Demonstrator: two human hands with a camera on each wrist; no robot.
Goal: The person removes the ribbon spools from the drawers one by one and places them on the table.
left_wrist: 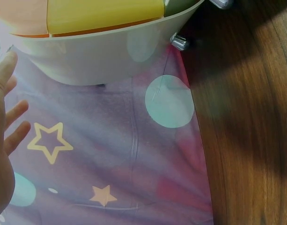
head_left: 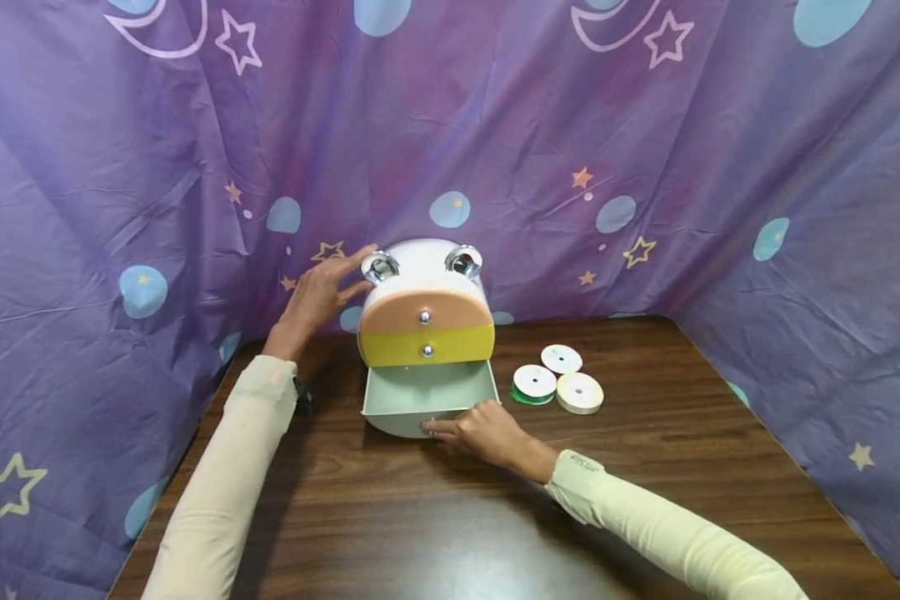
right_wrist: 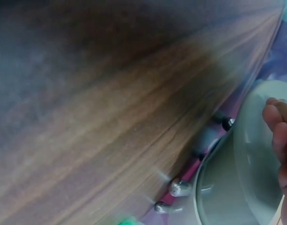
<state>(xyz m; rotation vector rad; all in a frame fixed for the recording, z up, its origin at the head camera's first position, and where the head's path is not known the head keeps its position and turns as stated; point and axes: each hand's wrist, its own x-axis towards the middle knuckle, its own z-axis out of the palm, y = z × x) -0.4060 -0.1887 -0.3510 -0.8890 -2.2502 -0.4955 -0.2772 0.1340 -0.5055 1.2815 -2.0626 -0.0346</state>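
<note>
A frog-like chest of drawers (head_left: 427, 275), white on top with two silver-rimmed eyes, stands at the back of the table. Its peach and yellow drawers are closed, while the pale green bottom drawer (head_left: 375, 425) is pulled out and looks bare inside. My left hand (head_left: 317, 293) has thumb and forefinger on either side of the left eye (head_left: 380, 267); its other fingers are spread behind the chest in the left wrist view. With its fingertips, my right hand (head_left: 491, 433) pinches the green drawer's knob, which is mostly hidden.
Three ribbon spools lie right of the chest: one with green ribbon (head_left: 535, 383), a cream one (head_left: 580, 393) and a white one (head_left: 561, 359). The brown wooden table (head_left: 390, 525) meets a purple star-patterned curtain (head_left: 532, 167) behind and at both sides.
</note>
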